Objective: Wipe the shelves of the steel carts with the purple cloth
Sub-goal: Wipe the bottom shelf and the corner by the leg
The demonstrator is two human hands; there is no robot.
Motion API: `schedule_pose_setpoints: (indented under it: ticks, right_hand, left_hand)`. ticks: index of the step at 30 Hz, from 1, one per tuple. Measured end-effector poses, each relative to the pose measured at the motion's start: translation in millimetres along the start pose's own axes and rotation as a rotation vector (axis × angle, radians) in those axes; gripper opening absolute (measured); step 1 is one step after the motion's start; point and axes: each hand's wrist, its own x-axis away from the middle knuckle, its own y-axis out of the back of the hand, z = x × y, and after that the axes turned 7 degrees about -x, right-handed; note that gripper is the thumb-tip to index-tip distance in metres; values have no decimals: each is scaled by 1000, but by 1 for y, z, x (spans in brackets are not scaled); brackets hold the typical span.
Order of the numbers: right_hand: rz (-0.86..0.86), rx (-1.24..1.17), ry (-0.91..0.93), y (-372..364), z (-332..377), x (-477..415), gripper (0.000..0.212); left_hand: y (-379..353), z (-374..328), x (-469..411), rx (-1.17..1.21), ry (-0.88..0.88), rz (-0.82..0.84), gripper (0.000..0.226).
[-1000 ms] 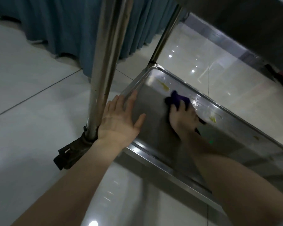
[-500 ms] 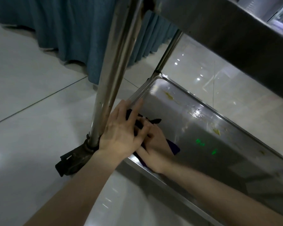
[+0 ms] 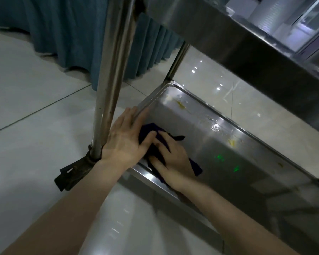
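Observation:
The steel cart's bottom shelf [image 3: 228,162] is a shallow tray close to the floor, with yellow smears and water drops along its far rim. The purple cloth [image 3: 147,131] lies in the tray's near left corner. My right hand [image 3: 171,159] presses flat on the cloth, fingers spread. My left hand [image 3: 125,140] rests flat on the tray's left rim, fingers straight, its thumb touching the cloth. Most of the cloth is hidden under my right hand.
The cart's steel leg [image 3: 110,74] rises just left of my left hand, with a dark caster [image 3: 74,172] at its foot. An upper shelf [image 3: 247,43] overhangs the tray. A blue curtain [image 3: 63,34] hangs behind. Glossy floor tiles [image 3: 26,107] surround the cart.
My right hand has dragged the cloth from the tray's far side into the near left corner beside my left hand. My left hand stays on the rim.

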Motion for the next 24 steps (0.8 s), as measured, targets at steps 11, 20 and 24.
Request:
schedule_pose_setpoints:
  ticks: [11,20,24]
  right_hand:
    - [-151,-5,-226,27,-10,118,46]
    - [14,174,-100,42,13,163,60]
    - [157,136,-24,85,55,160,59]
  left_hand:
    - [18,-23,50,-35,-121,142,60]
    - [75,-36,126,-74,-297,186,57]
    - [135,-46,128,-201,-236,289,56]
